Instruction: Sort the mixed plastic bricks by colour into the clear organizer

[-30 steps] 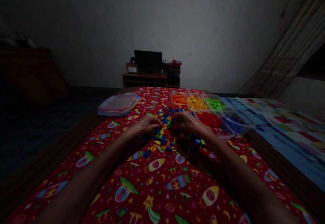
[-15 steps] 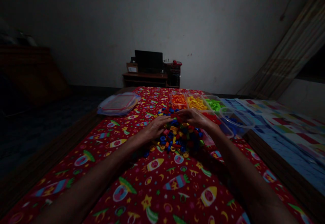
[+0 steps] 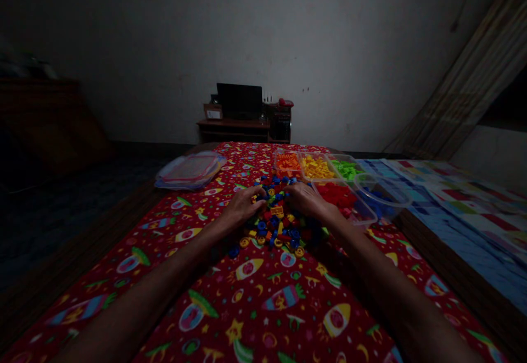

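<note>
A heap of small mixed-colour plastic pieces (image 3: 276,221) lies on a red patterned cloth (image 3: 263,302). My left hand (image 3: 242,205) rests at the heap's left side with fingers curled onto the pieces. My right hand (image 3: 305,199) lies on the heap's right side, fingers bent down among the pieces. What either hand grips is hidden in the dim light. Behind the heap stand clear tubs of sorted pieces: orange (image 3: 288,163), yellow (image 3: 317,166), green (image 3: 348,168), red (image 3: 341,194) and blue (image 3: 381,198).
A stack of clear lids (image 3: 190,169) lies at the left rear of the cloth. A striped blue mat (image 3: 461,214) lies to the right. A low wooden desk with a dark screen (image 3: 241,102) stands against the far wall. The room is dim.
My right hand came back down from the tubs onto the heap's right side. My left hand moved slightly forward along the heap's left edge.
</note>
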`<state>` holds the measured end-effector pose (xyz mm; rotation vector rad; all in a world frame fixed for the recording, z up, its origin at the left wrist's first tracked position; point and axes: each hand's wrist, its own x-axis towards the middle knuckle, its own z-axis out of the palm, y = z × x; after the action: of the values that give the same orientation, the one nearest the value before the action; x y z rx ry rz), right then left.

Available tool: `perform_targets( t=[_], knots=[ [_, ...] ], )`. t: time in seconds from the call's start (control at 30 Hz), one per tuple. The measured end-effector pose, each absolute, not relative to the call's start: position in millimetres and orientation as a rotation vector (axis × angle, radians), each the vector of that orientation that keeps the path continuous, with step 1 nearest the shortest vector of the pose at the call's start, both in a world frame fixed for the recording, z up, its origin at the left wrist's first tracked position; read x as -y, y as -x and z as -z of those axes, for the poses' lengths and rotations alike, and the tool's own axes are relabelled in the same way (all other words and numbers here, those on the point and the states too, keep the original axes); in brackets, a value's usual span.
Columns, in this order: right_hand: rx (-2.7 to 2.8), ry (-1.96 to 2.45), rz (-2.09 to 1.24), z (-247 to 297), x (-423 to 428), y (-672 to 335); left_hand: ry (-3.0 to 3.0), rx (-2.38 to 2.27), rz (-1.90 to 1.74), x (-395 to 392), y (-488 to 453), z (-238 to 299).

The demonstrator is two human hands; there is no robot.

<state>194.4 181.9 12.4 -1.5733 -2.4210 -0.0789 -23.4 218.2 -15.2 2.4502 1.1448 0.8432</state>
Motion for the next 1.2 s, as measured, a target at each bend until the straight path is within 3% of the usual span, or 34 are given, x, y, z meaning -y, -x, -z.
perform_targets(
  t=[0.37,0.8,1.2],
  knots=[
    [2.375,1.631,-0.024,-20,-175,-187,-2.250,-1.041,-0.920,-216,19,15],
    [2.331,1.205,-0.210,-23,-166,-170,-2.441,-1.126,-0.921,-189,4,-3],
    [1.968,1.406,-0.390,-35,-181,-192,-2.627,-0.876,-0.972,-207,17,-3]
  ],
)
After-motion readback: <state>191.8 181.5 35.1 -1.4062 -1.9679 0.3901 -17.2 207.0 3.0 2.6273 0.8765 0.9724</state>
